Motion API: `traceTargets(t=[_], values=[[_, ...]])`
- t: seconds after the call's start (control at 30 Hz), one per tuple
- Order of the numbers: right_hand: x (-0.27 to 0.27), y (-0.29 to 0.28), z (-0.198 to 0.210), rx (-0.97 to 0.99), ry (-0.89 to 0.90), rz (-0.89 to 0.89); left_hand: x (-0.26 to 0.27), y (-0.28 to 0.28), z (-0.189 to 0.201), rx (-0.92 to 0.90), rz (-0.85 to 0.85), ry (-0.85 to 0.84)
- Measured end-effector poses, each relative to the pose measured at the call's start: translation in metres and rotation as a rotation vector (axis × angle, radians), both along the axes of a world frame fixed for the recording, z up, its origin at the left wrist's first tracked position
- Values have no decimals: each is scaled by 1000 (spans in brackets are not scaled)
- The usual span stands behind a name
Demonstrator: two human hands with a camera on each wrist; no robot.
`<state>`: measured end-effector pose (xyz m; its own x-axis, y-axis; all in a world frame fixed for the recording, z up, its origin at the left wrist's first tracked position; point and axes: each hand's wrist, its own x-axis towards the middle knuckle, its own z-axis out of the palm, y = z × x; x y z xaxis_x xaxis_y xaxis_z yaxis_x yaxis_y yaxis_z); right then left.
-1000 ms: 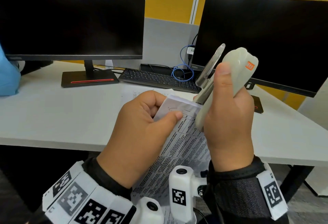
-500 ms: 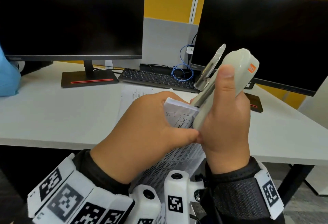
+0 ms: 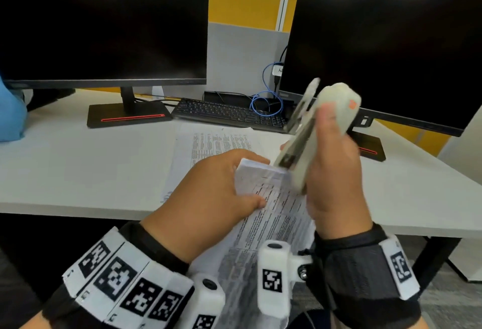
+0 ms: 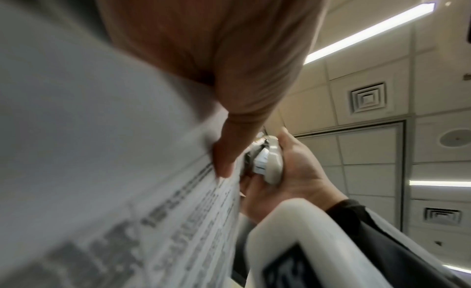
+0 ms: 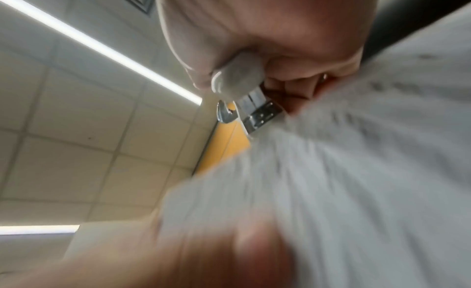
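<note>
Wraps right grip round a pale grey plastic stapler, lower end at top corner of white printed paper stack; pinches that stack in left grip, just left, above white tabletop.

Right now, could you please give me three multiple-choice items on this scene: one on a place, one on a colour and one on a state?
1. Where is the stapler?
A on the floor
B in the right hand
C in a drawer

2. What colour is the cable behind the keyboard?
A red
B green
C blue

3. What is the left hand doing?
A pinching the papers
B lying flat on the keyboard
C hanging empty

Key:
1 B, that hand is wrapped round the stapler.
2 C, the coiled loop is plainly blue.
3 A, its thumb presses the folded sheets from the front.
</note>
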<state>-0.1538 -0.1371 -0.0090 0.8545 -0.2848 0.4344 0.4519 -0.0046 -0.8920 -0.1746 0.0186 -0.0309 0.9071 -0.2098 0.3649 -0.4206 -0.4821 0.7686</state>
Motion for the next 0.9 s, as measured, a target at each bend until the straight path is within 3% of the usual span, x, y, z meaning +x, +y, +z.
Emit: traceTargets(t=[0.1, 0.23, 0.3, 0.4, 0.53, 0.7, 0.9], values=[[1, -24, 14, 60, 29, -86, 0, 6, -4, -34, -78, -39], [8, -53, 18, 65, 184, -149, 5, 22, -6, -53, -290, -340], [13, -62, 13, 29, 315, -133, 9, 30, -7, 18, -306, -487], [24, -71, 1, -51, 489, -146, 14, 37, -6, 16, -268, -544], [39, -74, -19, -153, 666, -127, 16, 39, -8, 15, -275, -521], [48, -75, -35, -56, 717, -25, 12, 38, -9, -82, -293, -374], [52, -81, -39, -181, 816, -41, 18, 42, -6, -323, -48, -99]])
